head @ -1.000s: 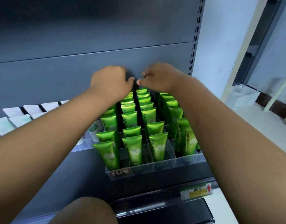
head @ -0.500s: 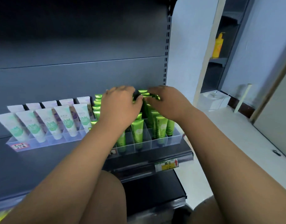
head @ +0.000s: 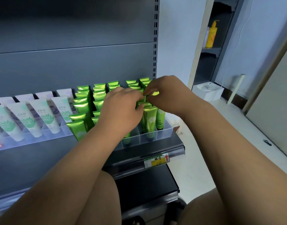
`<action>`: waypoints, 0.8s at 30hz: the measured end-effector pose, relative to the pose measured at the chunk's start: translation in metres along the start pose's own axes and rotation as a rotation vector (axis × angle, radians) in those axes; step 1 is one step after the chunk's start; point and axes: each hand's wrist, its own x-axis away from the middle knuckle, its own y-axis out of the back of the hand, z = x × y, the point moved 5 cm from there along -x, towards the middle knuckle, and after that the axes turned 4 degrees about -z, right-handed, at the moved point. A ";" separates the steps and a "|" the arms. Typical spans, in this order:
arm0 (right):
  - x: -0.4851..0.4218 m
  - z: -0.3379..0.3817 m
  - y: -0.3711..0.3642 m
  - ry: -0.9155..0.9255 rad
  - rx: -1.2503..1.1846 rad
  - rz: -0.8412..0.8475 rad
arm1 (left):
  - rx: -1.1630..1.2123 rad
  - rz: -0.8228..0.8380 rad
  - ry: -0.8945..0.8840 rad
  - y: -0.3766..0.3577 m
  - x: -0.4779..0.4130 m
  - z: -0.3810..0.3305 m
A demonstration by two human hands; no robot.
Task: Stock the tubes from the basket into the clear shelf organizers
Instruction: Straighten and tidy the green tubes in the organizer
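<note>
A person's two bare forearms reach toward a dark grey shop shelf (head: 34, 159) from below. Rows of glossy, metallic green tubes (head: 81, 109) stand cap-down in a clear organizer (head: 165, 132) at the right end of the shelf, their flat crimped ends pointing up. They are packed in several lanes divided by clear walls. One front tube reads "Chamomile" in dark letters running up its side, above a pale flower picture. A tube at the left front shows the same ending, "mile".

The right hand (head: 170, 95) is over the back right lanes. Its fingers (head: 150, 91) are narrow, pinching the crimped top of one green tube (head: 154, 93) that stands among the others. The left hand (head: 121, 111) rests over the middle lanes, just beside the right hand, with its fingertips nearly meeting the right ones. Its fingers are curled down onto the tube tops, and whether they hold one cannot be told.

To the left, a second clear organizer (head: 47, 133) holds white tubes (head: 27, 119) with mint-green leaf artwork; their print is too blurred to read. On the shelf's front edge, a yellow price label (head: 156, 161) carries dark handwriting that cannot be read and a red arrow pointing up. In the background on the right, a yellow pump bottle (head: 211, 34) stands in a tall dark cabinet.
</note>
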 end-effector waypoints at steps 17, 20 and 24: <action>0.014 -0.032 -0.028 -0.071 0.070 0.180 | -0.197 0.184 0.060 -0.038 -0.026 0.003; 0.014 -0.033 -0.028 -0.057 0.053 0.163 | -0.190 0.191 0.078 -0.040 -0.026 0.003; 0.013 -0.031 -0.028 -0.022 0.063 0.135 | -0.138 0.149 0.107 -0.040 -0.025 0.006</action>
